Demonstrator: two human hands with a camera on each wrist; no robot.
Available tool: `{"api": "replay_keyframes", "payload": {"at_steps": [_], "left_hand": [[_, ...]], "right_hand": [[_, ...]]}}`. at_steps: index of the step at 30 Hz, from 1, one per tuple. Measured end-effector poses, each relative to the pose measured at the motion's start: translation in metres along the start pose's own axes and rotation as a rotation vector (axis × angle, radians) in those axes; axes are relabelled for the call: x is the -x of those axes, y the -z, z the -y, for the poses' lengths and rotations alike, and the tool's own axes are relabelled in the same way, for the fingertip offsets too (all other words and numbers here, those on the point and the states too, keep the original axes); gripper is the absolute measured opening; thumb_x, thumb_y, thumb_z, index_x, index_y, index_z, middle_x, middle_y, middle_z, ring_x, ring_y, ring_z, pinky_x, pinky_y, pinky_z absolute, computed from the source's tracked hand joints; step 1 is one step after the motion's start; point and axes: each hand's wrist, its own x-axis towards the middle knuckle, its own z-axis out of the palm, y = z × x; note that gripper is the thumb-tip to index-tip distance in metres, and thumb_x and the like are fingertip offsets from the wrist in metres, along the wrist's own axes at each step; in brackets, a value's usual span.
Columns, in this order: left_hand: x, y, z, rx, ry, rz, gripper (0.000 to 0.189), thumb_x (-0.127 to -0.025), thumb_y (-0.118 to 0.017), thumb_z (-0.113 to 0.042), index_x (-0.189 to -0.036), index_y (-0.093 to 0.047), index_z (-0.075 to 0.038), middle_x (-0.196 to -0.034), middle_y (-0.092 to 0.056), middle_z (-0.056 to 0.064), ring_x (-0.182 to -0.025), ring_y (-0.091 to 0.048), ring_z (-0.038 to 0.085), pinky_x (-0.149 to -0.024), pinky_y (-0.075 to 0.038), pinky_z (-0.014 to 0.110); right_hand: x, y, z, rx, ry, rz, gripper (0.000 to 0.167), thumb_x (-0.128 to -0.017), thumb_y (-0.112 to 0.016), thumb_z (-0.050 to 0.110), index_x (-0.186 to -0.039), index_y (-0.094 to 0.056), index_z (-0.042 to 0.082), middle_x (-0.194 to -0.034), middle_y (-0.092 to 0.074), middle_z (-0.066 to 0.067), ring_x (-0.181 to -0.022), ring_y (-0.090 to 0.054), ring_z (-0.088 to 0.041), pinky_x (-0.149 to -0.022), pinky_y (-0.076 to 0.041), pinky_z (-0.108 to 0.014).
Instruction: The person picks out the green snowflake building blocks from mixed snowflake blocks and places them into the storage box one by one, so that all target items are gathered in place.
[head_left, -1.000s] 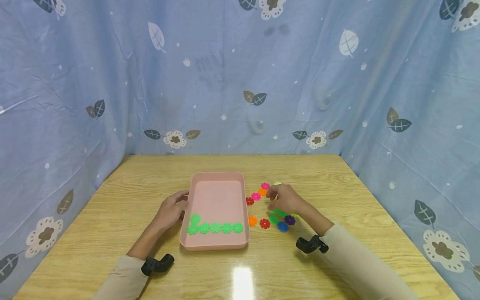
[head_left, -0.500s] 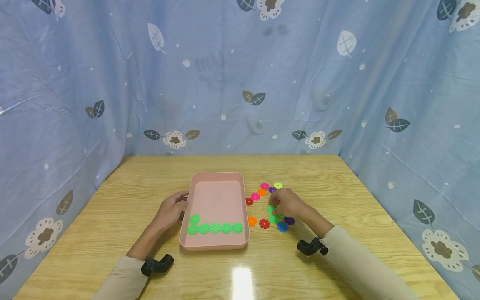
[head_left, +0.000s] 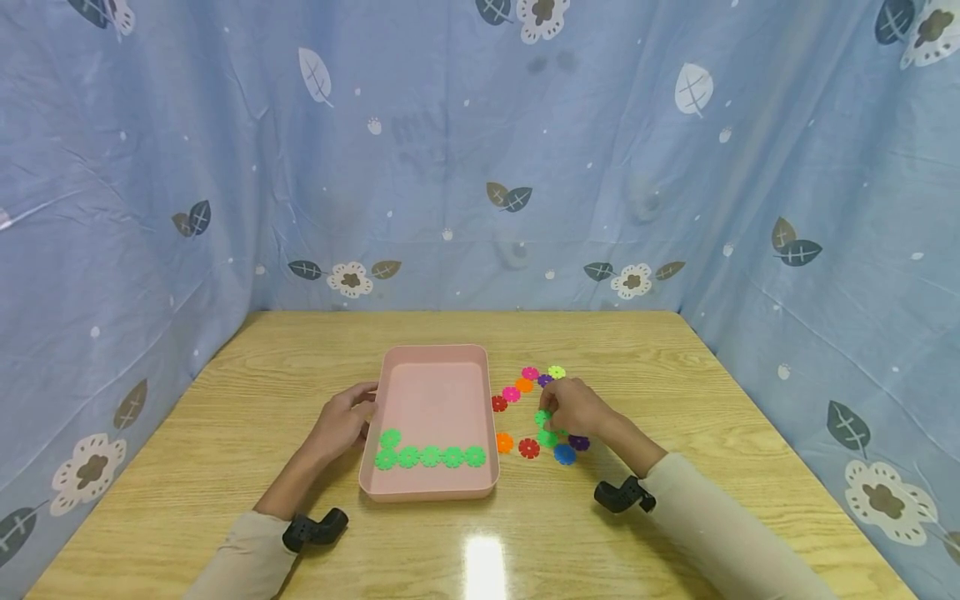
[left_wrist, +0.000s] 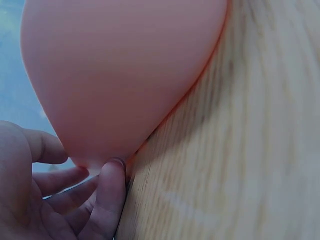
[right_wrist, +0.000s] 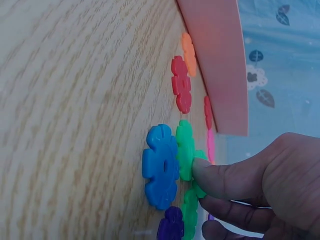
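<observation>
A pink tray (head_left: 438, 392) lies on the table, holding several green flower-shaped discs (head_left: 431, 456) along its near end. My left hand (head_left: 341, 425) is at the tray's left side; in the left wrist view its thumb and fingertips touch the outside of the wall (left_wrist: 125, 85). Right of the tray, my right hand (head_left: 577, 407) pinches a green flower-shaped disc (head_left: 542, 418) low over the table. In the right wrist view the thumb (right_wrist: 215, 177) covers part of this disc. Other green discs (right_wrist: 185, 150) lie right beside it, partly hidden by the hand.
Around the right hand lie a blue disc (head_left: 565, 454), a purple disc (head_left: 579, 442), a red disc (head_left: 528, 448) and an orange disc (head_left: 505, 442). Pink, orange and yellow discs (head_left: 557, 372) lie farther back. A blue patterned curtain (head_left: 450, 167) surrounds the table.
My right hand has moved slightly right and down onto the green discs, its fingers drawing together; one green disc has shifted a little left. The left hand and tray stay put.
</observation>
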Motion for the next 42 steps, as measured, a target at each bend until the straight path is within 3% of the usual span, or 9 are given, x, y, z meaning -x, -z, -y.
{"api": "replay_keyframes", "payload": {"at_steps": [12,20,29,42], "left_hand": [[0.000,0.000,0.000,0.010,0.006,0.000,0.048,-0.105,-0.042,-0.017,-0.150,-0.045,-0.002,-0.135,-0.059,0.024,-0.067,-0.068,0.025,-0.058,-0.059,0.036],[0.000,0.000,0.000,0.006,0.006,-0.003,0.048,-0.105,-0.042,-0.017,-0.151,-0.044,-0.002,-0.135,-0.059,0.025,-0.066,-0.067,0.025,-0.057,-0.059,0.036],[-0.001,0.001,-0.002,0.009,0.016,-0.005,0.047,-0.105,-0.043,-0.018,-0.150,-0.045,-0.004,-0.136,-0.059,0.024,-0.067,-0.068,0.024,-0.058,-0.059,0.036],[-0.002,0.002,-0.001,-0.004,0.013,-0.011,0.046,-0.106,-0.043,-0.018,-0.150,-0.046,-0.004,-0.136,-0.060,0.024,-0.067,-0.067,0.025,-0.058,-0.058,0.036]], "right_hand": [[-0.001,0.000,-0.003,-0.033,0.021,-0.019,0.020,-0.079,-0.082,-0.002,-0.090,-0.068,0.005,-0.082,-0.065,-0.002,-0.077,-0.059,-0.017,-0.070,-0.054,-0.032],[-0.003,0.007,-0.003,-0.062,0.091,-0.006,0.012,-0.093,-0.068,0.001,-0.083,-0.065,0.007,-0.073,-0.059,0.000,-0.066,-0.051,-0.014,-0.063,-0.047,-0.029],[-0.004,0.011,0.008,-0.157,0.130,-0.007,0.012,-0.097,-0.062,0.003,-0.086,-0.063,0.006,-0.068,-0.053,0.001,-0.059,-0.044,-0.012,-0.057,-0.040,-0.025],[-0.018,0.007,0.031,-0.202,0.187,-0.079,0.010,-0.098,-0.064,0.007,-0.088,-0.064,0.007,-0.072,-0.058,-0.003,-0.062,-0.047,-0.012,-0.061,-0.043,-0.025]]}}
